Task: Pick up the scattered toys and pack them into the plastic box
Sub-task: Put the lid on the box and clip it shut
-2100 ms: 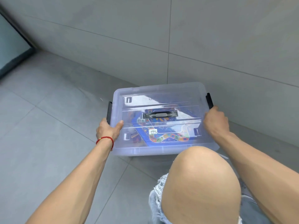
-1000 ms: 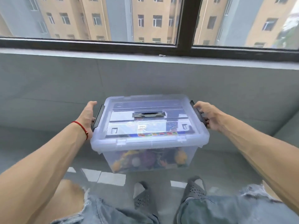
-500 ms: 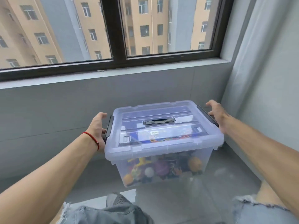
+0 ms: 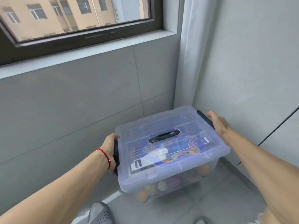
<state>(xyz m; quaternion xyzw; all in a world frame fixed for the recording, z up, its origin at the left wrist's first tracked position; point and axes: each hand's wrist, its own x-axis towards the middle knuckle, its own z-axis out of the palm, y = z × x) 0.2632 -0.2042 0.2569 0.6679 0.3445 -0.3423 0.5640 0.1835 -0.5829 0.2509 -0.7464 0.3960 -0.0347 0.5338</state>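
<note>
Between the two outstretched arms hangs the plastic box point(image 4: 171, 152), lidded and carried clear of the floor point(image 4: 202, 206), tilted a little toward the left hand. That left hand point(image 4: 108, 151), a red string point(image 4: 104, 155) at its wrist, curls its fingers round the black side latch point(image 4: 116, 156) on the near-left end. At the far-right end, the right hand point(image 4: 218, 123) lies flat against the other black latch point(image 4: 205, 119), fingers stretched along it; whether they hook under the rim cannot be told. Beyond the left hand stands a grey tiled wall point(image 4: 72, 110) under a window point(image 4: 72, 18). Just past the right hand a pale curtain point(image 4: 187, 54) hangs in the corner, and a light wall point(image 4: 250, 62) runs close beside that forearm, leaving little room on that side. Beneath the hands the floor is open. Through the box's clear sides show the toys point(image 4: 161, 186), colourful and blurred, with a printed board pressed under the lid. A black carry handle point(image 4: 164, 136) lies flat on the lid. Below the left forearm a grey shoe point(image 4: 100, 214) shows.
</note>
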